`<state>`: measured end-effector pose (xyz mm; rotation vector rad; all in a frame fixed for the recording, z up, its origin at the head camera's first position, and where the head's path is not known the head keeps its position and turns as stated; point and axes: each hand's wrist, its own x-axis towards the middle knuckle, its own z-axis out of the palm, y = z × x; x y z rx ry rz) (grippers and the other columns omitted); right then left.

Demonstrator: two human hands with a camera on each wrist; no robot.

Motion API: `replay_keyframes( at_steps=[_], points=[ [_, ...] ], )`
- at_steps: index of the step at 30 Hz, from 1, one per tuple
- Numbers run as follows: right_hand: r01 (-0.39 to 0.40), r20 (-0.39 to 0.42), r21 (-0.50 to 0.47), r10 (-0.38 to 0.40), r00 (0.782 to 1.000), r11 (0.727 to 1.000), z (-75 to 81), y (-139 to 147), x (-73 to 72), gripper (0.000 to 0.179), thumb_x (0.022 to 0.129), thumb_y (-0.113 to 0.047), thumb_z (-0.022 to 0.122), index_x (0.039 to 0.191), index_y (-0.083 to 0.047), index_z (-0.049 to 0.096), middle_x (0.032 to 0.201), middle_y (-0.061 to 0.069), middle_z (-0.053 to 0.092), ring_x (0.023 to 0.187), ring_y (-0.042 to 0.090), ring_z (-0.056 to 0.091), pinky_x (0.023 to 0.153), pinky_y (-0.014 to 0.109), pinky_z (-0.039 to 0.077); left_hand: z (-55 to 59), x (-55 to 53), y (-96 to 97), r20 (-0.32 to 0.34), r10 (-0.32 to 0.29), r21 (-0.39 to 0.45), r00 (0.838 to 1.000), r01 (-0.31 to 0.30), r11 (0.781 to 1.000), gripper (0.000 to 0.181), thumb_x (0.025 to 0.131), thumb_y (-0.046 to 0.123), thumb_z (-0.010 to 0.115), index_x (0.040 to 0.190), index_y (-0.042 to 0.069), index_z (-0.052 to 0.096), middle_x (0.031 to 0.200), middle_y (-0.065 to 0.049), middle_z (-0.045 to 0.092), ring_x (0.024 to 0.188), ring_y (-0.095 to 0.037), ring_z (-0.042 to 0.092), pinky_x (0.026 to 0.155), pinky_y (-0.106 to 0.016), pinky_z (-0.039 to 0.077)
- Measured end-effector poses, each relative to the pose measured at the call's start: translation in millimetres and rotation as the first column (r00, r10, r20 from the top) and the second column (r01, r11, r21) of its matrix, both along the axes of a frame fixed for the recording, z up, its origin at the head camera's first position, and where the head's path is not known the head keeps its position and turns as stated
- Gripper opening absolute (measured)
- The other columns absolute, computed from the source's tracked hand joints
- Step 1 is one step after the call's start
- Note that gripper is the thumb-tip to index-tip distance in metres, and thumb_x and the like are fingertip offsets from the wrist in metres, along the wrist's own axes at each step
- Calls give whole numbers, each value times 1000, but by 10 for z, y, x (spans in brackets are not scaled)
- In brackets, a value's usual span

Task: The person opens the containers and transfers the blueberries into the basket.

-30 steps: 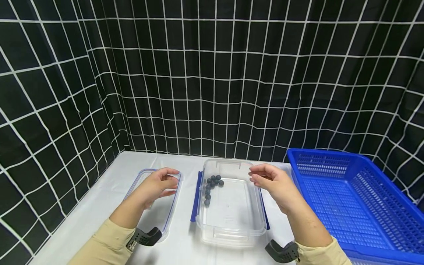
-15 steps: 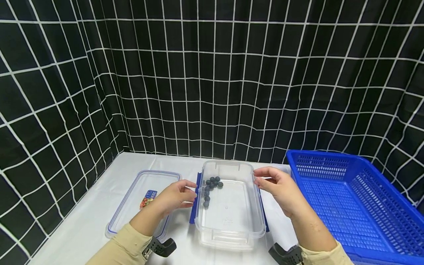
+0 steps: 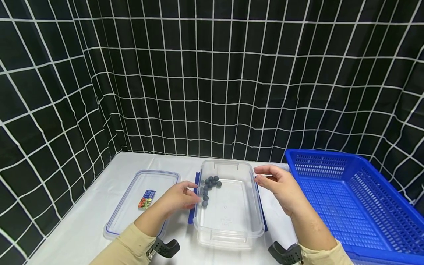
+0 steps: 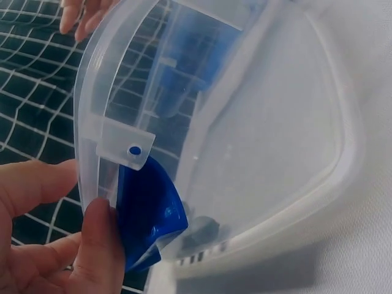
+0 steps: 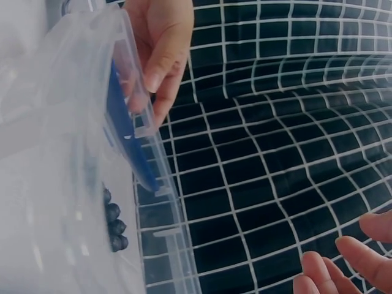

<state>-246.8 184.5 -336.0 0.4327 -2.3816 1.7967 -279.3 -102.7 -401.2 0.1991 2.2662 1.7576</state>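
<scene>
A clear plastic food container [image 3: 228, 233] stands in the middle of the table, with blue side latches [image 3: 192, 217] hanging down. Several dark blueberries [image 3: 211, 183] lie inside along its left side. My left hand [image 3: 179, 198] grips the container's left rim beside the latch; thumb and finger sit on either side of the rim in the left wrist view. At the right rim my right hand [image 3: 276, 186] hovers with fingers loosely bent, nothing held; the right wrist view shows its fingertips apart from the container.
A clear lid [image 3: 132, 198] with a blue seal and a colourful label [image 3: 147, 199] lies left of the container, partly behind my left forearm. A large blue plastic basket [image 3: 334, 198] stands at the right. Black gridded cloth [image 3: 212, 81] hangs behind the white table.
My left hand has moved right, from over the lid to the container's left rim, uncovering the lid's label. My right hand has stayed by the right rim.
</scene>
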Motion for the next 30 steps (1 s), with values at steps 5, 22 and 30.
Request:
replay_keyframes(
  at_steps=[5,22,30],
  points=[
    [2,-9,-20,-2,1000,1000,47,21,-10,32,88,-7,58,114,11,52,101,2,57,86,8,60,81,17,52,-12,7,7,37,-1,28,999,0,1000,54,79,1,66,127,-3,43,89,-11,61,81,-20,62,75,-33,58],
    [-29,-102,-20,27,994,999,305,9,-122,32,90,-9,56,113,12,50,95,-7,59,86,5,61,80,16,53,-28,1,-13,86,-1,75,996,-6,997,55,80,2,66,130,-1,42,89,-11,59,76,-17,61,71,-28,58],
    [-4,-56,18,5,998,1000,315,-81,-373,30,90,-7,55,113,11,52,98,7,59,86,6,60,81,16,52,-32,9,-40,95,-17,114,995,6,993,56,80,3,66,131,0,42,92,-11,59,77,-17,61,72,-28,58]
  ],
)
